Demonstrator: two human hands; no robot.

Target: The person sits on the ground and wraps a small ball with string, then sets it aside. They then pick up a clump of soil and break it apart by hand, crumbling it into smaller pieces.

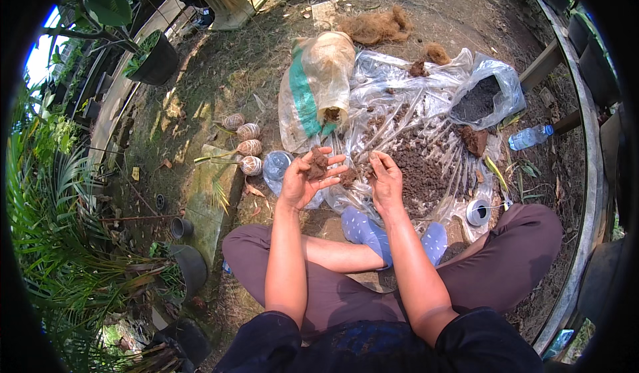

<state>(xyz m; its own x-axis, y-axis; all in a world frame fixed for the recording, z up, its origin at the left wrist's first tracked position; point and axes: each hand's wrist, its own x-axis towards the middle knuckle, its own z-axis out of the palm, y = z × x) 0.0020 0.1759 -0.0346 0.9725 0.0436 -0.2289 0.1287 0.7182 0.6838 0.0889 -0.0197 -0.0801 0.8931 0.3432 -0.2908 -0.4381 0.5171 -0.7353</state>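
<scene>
My left hand [298,183] is palm up with its fingers spread, and the thumb holds a moist brown clump of soil [317,164] against it. To its right, my right hand [387,181] has its thumb and fingertips pinched together; whether a crumb sits between them is too small to tell. Beneath and beyond both hands spreads a clear plastic sheet [394,68] bearing loose dark soil [424,173]. Left of my left hand stands a water-filled clear plastic bag or container [277,166]. Beside it lie several string-wrapped balls [249,147] with plant shoots.
A woven sack [324,68] lies ahead, near brown fibre [377,26]. To the right are a plastic bag of dark soil [479,98], a water bottle [530,137] and a string spool [478,212]. A metal rail [584,118] bounds the right; potted plants [155,58] stand left.
</scene>
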